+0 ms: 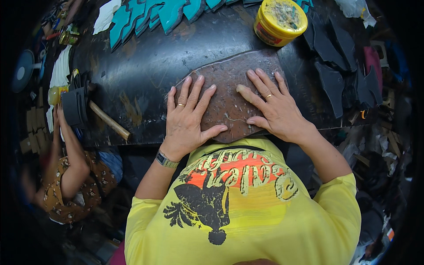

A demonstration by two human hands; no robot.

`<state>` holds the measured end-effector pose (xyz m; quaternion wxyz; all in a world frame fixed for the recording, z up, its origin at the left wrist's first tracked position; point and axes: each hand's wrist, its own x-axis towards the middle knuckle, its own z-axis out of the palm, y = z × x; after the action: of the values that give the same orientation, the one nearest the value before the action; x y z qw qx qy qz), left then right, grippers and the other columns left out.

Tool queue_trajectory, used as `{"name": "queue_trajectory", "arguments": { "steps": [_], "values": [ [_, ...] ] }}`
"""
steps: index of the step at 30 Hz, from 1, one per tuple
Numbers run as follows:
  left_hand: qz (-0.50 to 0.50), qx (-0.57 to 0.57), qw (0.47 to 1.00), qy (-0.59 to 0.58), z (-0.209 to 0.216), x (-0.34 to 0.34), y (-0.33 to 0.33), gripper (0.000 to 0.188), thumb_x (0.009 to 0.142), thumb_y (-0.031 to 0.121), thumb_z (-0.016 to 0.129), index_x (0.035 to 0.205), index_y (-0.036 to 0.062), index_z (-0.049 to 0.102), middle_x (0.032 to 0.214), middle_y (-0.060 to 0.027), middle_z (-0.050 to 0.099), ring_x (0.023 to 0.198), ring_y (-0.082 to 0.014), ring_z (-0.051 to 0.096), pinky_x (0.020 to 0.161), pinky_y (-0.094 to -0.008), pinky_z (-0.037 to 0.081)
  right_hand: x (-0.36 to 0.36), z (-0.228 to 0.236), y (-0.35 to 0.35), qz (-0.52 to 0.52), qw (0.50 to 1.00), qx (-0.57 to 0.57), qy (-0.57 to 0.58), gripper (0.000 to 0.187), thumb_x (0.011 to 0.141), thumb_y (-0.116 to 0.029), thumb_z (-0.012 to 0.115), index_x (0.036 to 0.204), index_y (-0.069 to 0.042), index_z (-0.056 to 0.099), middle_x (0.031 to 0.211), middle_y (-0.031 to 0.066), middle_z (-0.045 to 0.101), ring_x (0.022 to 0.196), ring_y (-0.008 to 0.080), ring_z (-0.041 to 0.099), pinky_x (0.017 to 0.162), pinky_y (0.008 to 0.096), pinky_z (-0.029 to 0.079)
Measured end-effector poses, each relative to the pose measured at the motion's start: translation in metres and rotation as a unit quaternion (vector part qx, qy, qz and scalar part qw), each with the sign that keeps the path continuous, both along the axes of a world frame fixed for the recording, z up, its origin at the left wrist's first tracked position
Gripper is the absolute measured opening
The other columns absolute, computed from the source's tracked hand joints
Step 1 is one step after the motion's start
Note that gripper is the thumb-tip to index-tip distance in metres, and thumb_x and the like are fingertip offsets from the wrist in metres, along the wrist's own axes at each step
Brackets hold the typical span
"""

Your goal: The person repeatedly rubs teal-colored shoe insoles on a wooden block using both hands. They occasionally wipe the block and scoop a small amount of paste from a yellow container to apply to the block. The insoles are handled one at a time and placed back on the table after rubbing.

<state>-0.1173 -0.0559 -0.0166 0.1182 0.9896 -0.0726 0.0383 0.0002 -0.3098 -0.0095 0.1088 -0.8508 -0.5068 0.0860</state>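
Note:
A worn brown slab [229, 95], scuffed and flecked with bits, lies at the front edge of the black table. My left hand [189, 110] rests on its left side, palm down, fingers spread, with a ring and a wristwatch. On the right side of the slab my right hand [276, 104] lies flat, fingers apart, also with a ring. Neither hand holds anything. A short thread or fibre sits on the slab between my thumbs. Just beyond the slab stands a yellow tub [281, 22] with scraps stuck on its top.
Teal cut pieces [174, 15] line the table's far edge. Dark cut pieces [331, 88] lie at the right. A hammer with a wooden handle [109, 120] rests at the left by dark sheets [74, 106]. A co-worker in a brown floral top [75, 190] works at the left.

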Motion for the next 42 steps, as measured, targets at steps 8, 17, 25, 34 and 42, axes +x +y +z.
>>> {"name": "queue_trajectory", "arguments": {
  "steps": [8, 17, 25, 34, 42],
  "values": [
    [-0.019, 0.0, 1.0, -0.004, 0.003, 0.012, 0.011, 0.074, 0.091, 0.059, 0.061, 0.149, 0.015, 0.049, 0.16, -0.0148, 0.038, 0.15, -0.035, 0.03, 0.119, -0.0568, 0.019, 0.024, -0.018, 0.046, -0.032, 0.996, 0.042, -0.069, 0.076, 0.096, -0.061, 0.05, 0.158, -0.022, 0.031, 0.162, 0.02, 0.03, 0.152, 0.0363, 0.022, 0.118, 0.0665, 0.017],
    [0.052, -0.019, 0.998, -0.038, -0.008, 0.032, 0.032, 0.054, 0.103, 0.028, 0.048, 0.152, 0.004, 0.041, 0.158, -0.0205, 0.038, 0.148, -0.0378, 0.032, 0.12, -0.0508, 0.022, -0.015, -0.013, 0.068, -0.011, 0.998, 0.057, -0.008, 0.085, 0.091, -0.063, 0.057, 0.159, -0.022, 0.03, 0.163, 0.0269, 0.02, 0.154, 0.0423, 0.012, 0.12, 0.0663, 0.007],
    [0.126, -0.08, 0.982, -0.119, -0.02, 0.054, 0.052, 0.046, 0.101, 0.02, 0.054, 0.143, 0.0002, 0.051, 0.138, -0.0199, 0.056, 0.13, -0.0376, 0.049, 0.111, -0.0457, 0.036, -0.018, -0.01, 0.055, 0.15, 0.982, 0.098, 0.063, 0.074, 0.095, -0.049, 0.057, 0.157, -0.018, 0.033, 0.163, 0.0118, 0.032, 0.153, 0.0276, 0.024, 0.124, 0.0568, 0.011],
    [0.095, -0.082, 0.987, -0.105, -0.01, 0.052, 0.045, 0.05, 0.094, 0.028, 0.068, 0.14, 0.0104, 0.059, 0.135, -0.0144, 0.059, 0.124, -0.0333, 0.055, 0.107, -0.0421, 0.041, 0.007, -0.002, 0.008, -0.018, 1.0, 0.024, 0.004, 0.073, 0.095, -0.053, 0.058, 0.157, -0.023, 0.035, 0.162, 0.0224, 0.029, 0.154, 0.0371, 0.017, 0.122, 0.0599, 0.011],
    [0.141, -0.186, 0.96, -0.154, -0.022, 0.053, 0.047, 0.038, 0.096, 0.011, 0.059, 0.134, 0.0119, 0.062, 0.128, -0.0133, 0.065, 0.119, -0.0335, 0.058, 0.101, -0.0435, 0.045, 0.01, -0.027, 0.123, 0.063, 0.989, 0.118, -0.057, 0.083, 0.095, -0.063, 0.052, 0.16, -0.016, 0.028, 0.161, 0.0263, 0.027, 0.153, 0.0415, 0.018, 0.122, 0.0611, 0.011]
  ]
}}
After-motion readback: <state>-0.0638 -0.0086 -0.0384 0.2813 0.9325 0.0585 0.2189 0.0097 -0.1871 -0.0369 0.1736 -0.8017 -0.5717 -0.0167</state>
